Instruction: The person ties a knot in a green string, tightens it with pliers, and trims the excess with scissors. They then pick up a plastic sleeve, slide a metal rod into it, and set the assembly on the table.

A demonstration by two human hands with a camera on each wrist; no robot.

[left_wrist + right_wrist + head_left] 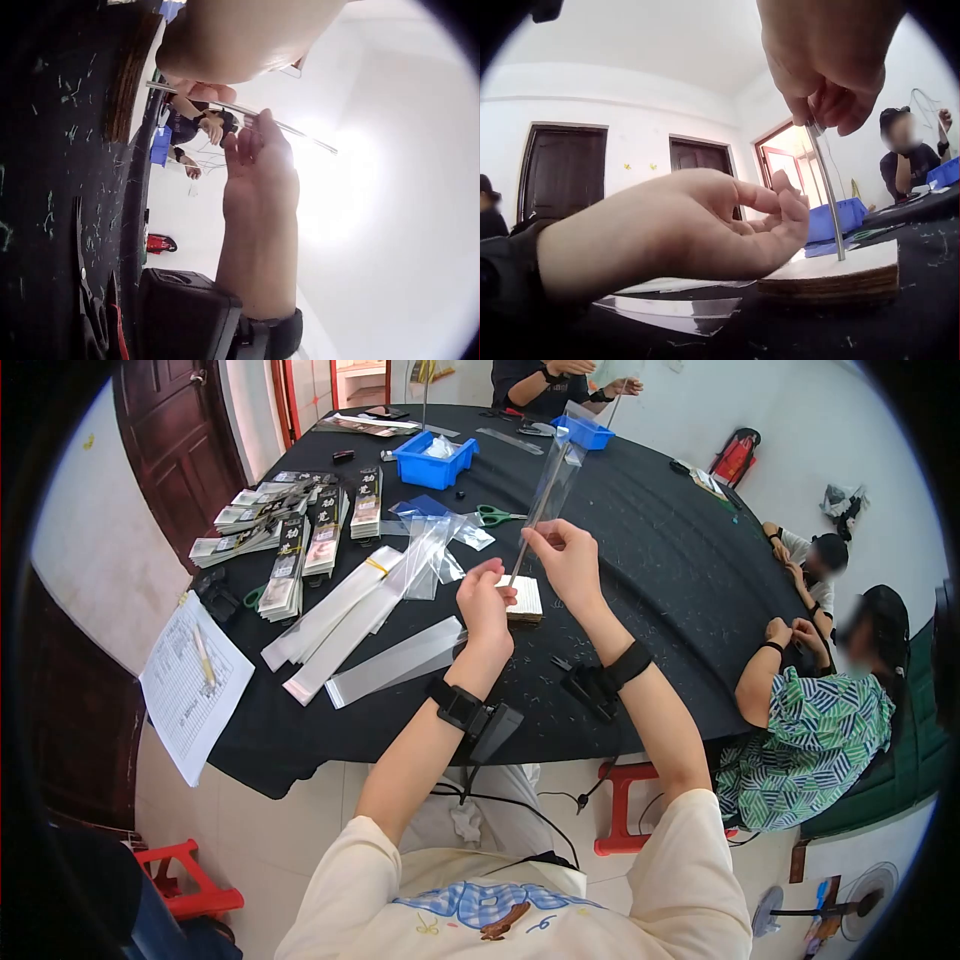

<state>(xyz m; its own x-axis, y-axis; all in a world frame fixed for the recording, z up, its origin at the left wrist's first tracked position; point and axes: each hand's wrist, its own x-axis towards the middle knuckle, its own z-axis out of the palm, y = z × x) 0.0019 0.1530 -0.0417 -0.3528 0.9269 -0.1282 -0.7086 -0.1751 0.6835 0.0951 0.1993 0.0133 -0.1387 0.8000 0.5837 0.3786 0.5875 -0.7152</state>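
Observation:
A thin metal rod (519, 560) (829, 195) slants upward from a white-topped stack of boards (523, 600) (832, 277), with its lower end on the top. My right hand (568, 560) (259, 195) (829, 67) pinches the rod between thumb and fingers. A clear plastic sleeve (560, 475) extends above that hand. Lower down, my left hand (485, 605) (240, 37) (705, 225) is beside the rod with its fingers loosely bent; the right wrist view shows no grip on it. Whether its fingertips touch the rod is unclear.
Clear sleeves (350, 610) and banded packets (285, 570) lie left. Beyond are a blue bin (435, 460) and green scissors (498, 515). Dark scissors (86, 300) lie on the black cloth. A paper sheet (195, 685) hangs over the left edge. Other people sit around the table.

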